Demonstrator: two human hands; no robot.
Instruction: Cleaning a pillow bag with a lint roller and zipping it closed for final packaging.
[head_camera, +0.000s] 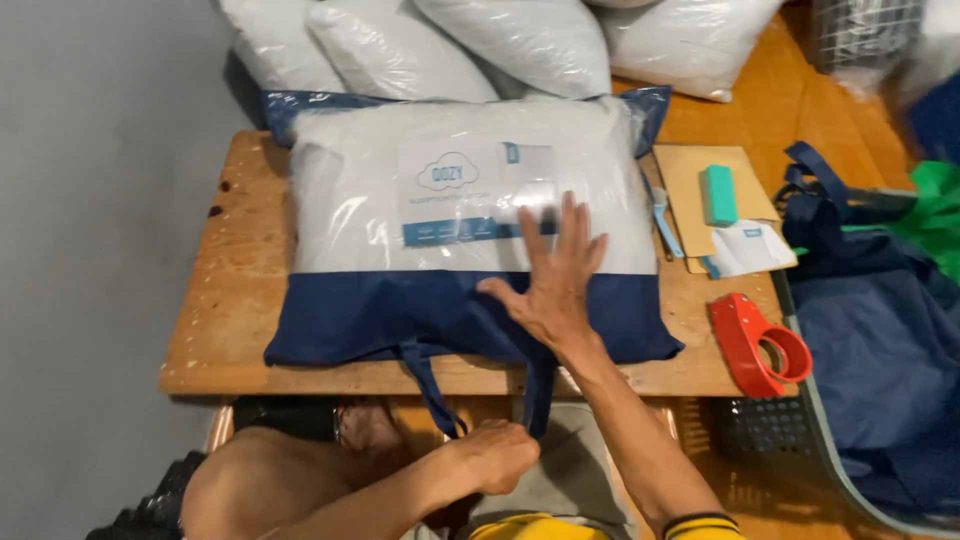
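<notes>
A white pillow in a clear-and-navy bag (460, 230) lies on a small wooden table (230, 300). My right hand (550, 275) presses flat on the bag where the clear part meets the navy band, fingers spread. My left hand (495, 455) is below the table's front edge, closed around the bag's navy strap handles (440, 395) that hang down.
A red tape dispenser (758, 345), a teal block (718, 194) on brown envelopes (690, 180) and a folded paper lie at the table's right. Several bagged pillows (520, 40) are stacked behind. Navy bags fill a bin (880, 330) on the right. A grey wall stands left.
</notes>
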